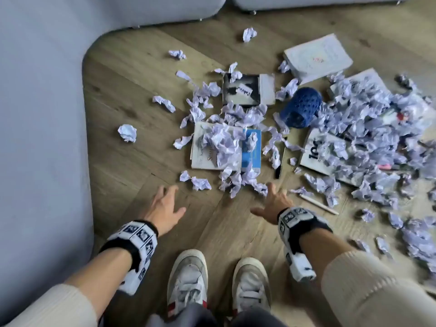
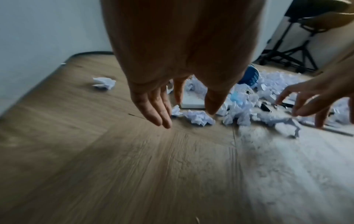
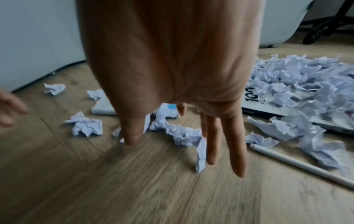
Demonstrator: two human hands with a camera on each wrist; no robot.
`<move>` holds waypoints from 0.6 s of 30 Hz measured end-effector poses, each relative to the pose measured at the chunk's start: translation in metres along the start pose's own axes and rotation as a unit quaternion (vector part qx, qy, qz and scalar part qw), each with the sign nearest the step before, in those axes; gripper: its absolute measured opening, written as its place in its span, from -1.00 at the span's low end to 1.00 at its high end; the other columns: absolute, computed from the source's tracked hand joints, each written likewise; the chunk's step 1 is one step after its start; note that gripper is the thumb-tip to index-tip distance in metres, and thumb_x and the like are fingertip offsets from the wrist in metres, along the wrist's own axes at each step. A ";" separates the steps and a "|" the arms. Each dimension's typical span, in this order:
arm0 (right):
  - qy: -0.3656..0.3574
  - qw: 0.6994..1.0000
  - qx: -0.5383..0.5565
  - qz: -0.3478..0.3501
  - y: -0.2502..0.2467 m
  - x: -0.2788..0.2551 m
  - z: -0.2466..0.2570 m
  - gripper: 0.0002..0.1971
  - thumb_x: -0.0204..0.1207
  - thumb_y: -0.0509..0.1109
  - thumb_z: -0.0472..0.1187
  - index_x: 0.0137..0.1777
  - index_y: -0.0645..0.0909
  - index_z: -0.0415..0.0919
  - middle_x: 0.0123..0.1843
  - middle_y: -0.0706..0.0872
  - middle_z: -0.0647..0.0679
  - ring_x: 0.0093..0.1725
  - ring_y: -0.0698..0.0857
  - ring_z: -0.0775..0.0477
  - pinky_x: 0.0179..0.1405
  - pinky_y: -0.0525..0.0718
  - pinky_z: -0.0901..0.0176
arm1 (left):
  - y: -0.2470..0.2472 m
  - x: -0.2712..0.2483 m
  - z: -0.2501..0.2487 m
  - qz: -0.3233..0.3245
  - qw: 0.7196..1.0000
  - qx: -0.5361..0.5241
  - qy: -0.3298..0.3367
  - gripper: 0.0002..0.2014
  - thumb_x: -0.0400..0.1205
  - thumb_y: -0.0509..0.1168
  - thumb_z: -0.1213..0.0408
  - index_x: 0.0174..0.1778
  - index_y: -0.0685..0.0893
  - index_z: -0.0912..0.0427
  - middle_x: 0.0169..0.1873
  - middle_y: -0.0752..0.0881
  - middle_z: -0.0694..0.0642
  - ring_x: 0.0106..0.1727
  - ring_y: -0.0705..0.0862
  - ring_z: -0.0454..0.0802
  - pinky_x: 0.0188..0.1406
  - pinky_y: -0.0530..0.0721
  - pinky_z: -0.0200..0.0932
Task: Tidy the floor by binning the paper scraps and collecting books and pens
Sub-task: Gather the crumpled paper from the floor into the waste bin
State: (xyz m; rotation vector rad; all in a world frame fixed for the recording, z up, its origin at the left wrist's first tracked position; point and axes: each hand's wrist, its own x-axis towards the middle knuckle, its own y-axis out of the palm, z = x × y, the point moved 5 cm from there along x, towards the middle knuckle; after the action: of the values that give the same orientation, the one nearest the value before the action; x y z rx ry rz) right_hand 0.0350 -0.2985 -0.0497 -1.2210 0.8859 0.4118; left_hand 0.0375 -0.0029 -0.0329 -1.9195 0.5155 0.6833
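Crumpled pale-lilac paper scraps litter the wood floor, thickest in a heap at the right. Several books lie among them: a white one at the back, a dark-covered one, a white-and-blue one under scraps, and one marked "100". A blue perforated bin lies tipped on its side. A white pen and a black pen lie on the floor. My left hand hovers with spread fingers just short of the nearest scraps, holding nothing. My right hand reaches with straight fingers over a scrap.
A grey sofa curves round the left and back. My two white trainers stand on bare floor below the hands. A black wheeled stand stands beyond the heap.
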 end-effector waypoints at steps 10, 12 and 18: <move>-0.161 0.975 -0.026 -0.149 0.020 0.054 0.001 -0.63 0.66 0.16 0.14 0.29 0.38 -0.10 0.11 0.49 -0.15 -0.05 0.69 -0.24 -0.20 0.50 0.09 | 0.037 0.077 -0.038 -0.144 0.947 0.240 0.160 -0.62 0.61 0.30 -0.05 0.16 0.49 0.16 0.11 0.42 0.15 -0.09 0.61 0.10 -0.26 0.56 -0.06; -0.189 0.971 -0.034 -0.141 0.007 0.056 -0.007 -0.73 0.67 0.20 0.05 0.19 0.45 -0.12 0.04 0.53 -0.12 -0.01 0.67 -0.22 -0.14 0.48 0.10 | 0.035 0.075 -0.043 -0.140 0.946 0.237 0.169 -0.78 0.66 0.21 0.14 0.11 0.47 0.19 0.07 0.46 0.19 -0.08 0.65 0.19 -0.30 0.51 0.00; -0.193 0.956 0.049 -0.217 -0.014 0.047 -0.001 -0.88 0.52 0.20 -0.21 -0.07 0.28 -0.17 -0.13 0.48 -0.09 -0.14 0.61 -0.26 -0.15 0.56 -0.06 | 0.023 0.071 -0.090 -0.193 0.948 0.131 0.218 -0.88 0.64 0.09 0.28 0.05 0.42 0.21 0.08 0.50 0.19 -0.09 0.59 0.15 -0.26 0.56 -0.05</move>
State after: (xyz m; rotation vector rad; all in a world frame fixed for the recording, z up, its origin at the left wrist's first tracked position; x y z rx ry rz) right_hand 0.0736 -0.3125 -0.0774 -1.1530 0.2854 0.2348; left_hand 0.0978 -0.0980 -0.0645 -1.8413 0.4529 -0.0675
